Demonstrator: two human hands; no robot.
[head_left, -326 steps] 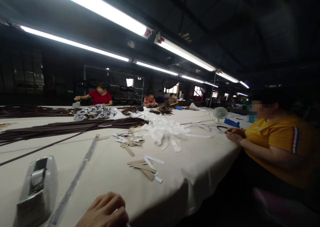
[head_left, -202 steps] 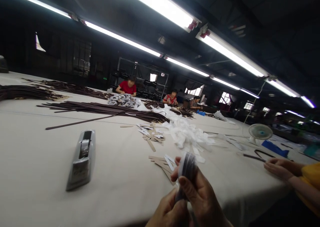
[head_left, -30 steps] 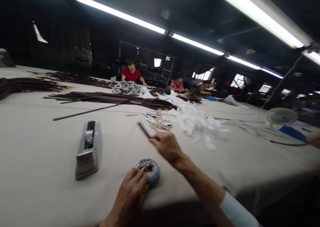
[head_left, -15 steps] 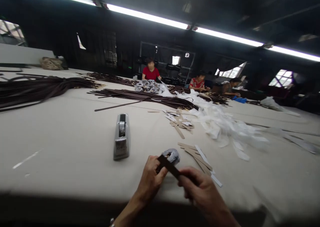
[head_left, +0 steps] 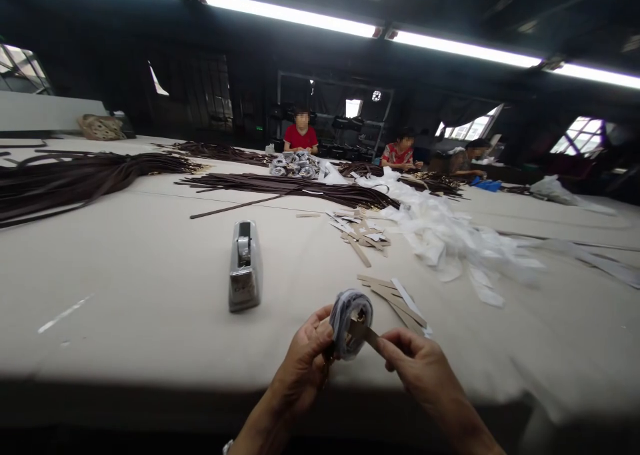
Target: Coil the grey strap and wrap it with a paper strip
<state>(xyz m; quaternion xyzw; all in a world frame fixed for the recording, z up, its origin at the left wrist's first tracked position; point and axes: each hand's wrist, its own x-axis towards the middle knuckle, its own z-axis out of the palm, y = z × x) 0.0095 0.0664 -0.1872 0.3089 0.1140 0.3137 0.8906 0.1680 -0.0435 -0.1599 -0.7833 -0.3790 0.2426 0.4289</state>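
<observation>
My left hand [head_left: 303,358] is closed around a rolled-up grey strap coil [head_left: 350,313], held just above the near edge of the cloth-covered table [head_left: 125,295]. My right hand [head_left: 417,368] pinches a short brown strip [head_left: 363,333] whose tip reaches into the middle of the coil. A grey tape dispenser [head_left: 245,266] stands on the table to the left of my hands. Loose brown and white strips [head_left: 395,295] lie just behind my right hand.
Long dark straps [head_left: 75,178] lie in bundles across the far left and middle [head_left: 300,189] of the table. A heap of white plastic bags [head_left: 445,238] spreads to the right. A pile of grey coils [head_left: 295,167] sits far off. Three people [head_left: 300,135] work at the far side.
My left hand has lifted the grey coil off the table. My right hand has brought the brown strip's end into the coil's centre. The view has barely shifted.
</observation>
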